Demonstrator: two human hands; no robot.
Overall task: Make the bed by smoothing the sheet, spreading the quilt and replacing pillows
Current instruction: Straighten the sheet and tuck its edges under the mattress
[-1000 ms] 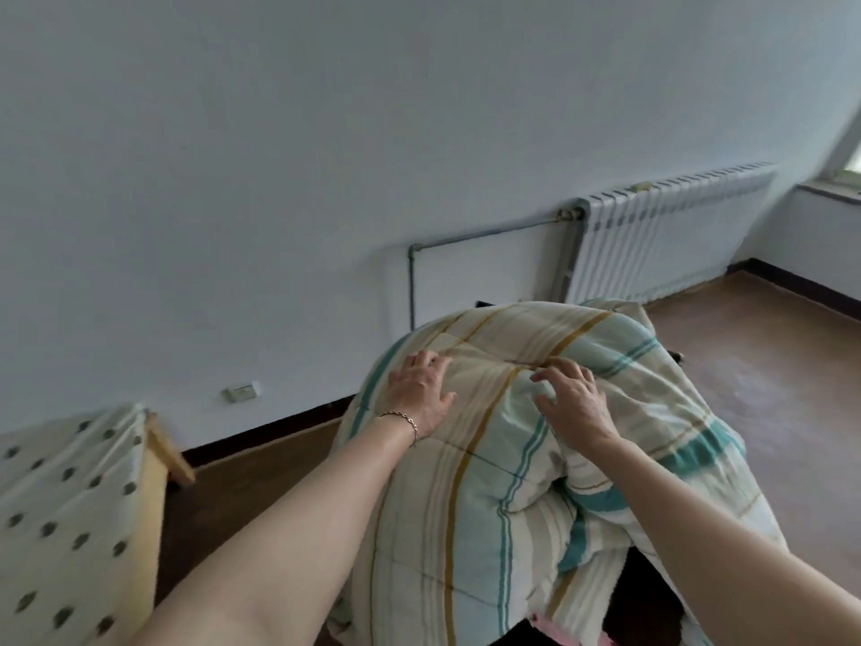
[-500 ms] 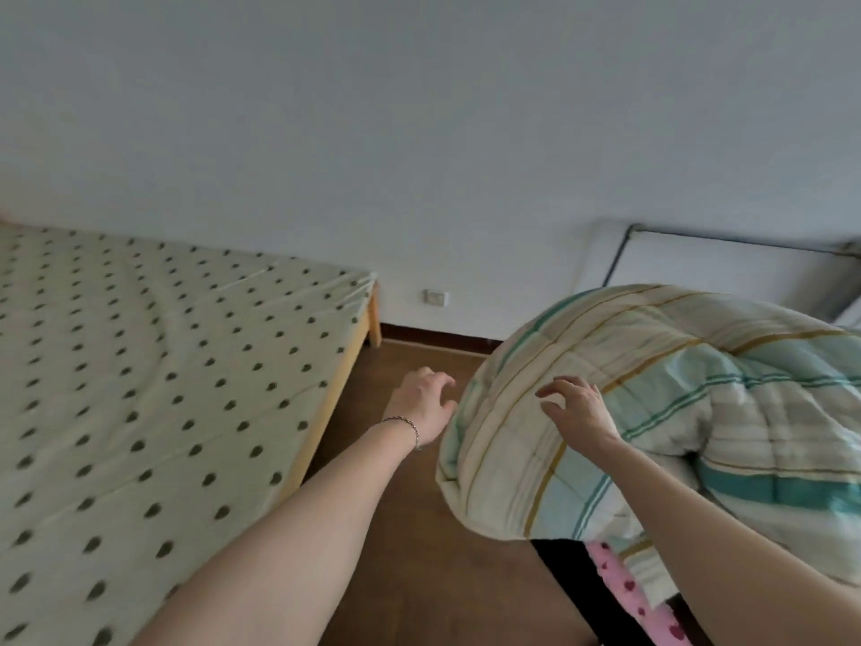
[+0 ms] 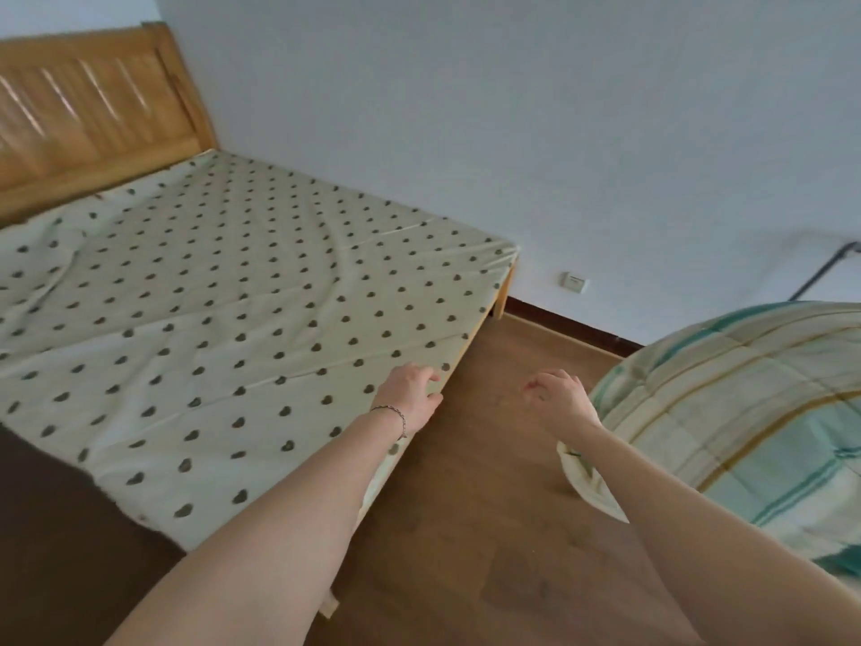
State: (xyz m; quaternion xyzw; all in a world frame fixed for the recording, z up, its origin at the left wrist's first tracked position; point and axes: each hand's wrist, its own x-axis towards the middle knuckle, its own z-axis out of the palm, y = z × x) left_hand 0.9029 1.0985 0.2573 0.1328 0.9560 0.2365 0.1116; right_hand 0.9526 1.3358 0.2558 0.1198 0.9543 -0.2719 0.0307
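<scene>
At the far left a wooden headboard [image 3: 88, 104] stands against the wall, and the bed [image 3: 505, 291] runs from it toward the right, covered by a pale sheet [image 3: 209, 310] printed with dark hearts. The sheet is not flat: creases fan across its middle and it is rumpled near the headboard, while at the near left its edge stops short and leaves a dark mattress surface [image 3: 51, 529] bare, so smoothing looks like the step in hand. No pillows show in this view. The left hand [image 3: 412, 398], a thin bracelet [image 3: 393, 414] at its wrist, reaches out on a straight arm to the right-hand edge of the bed, palm down, fingers loosely bent and gripping nothing; it seems to lie at or just over the sheet's border, though I cannot tell whether it touches the cloth. That is a sensible place to take the edge and pull the wrinkles out. To its right, over the brown wooden floor [image 3: 466, 529], the right hand [image 3: 556, 398] hangs in the air with fingers loosely curled and empty. Just beside that forearm, at the right edge of the scene, the striped quilt [image 3: 745, 412] sits bundled in a rounded heap off the bed, probably parked there to keep the sheet free for straightening before it is spread.
</scene>
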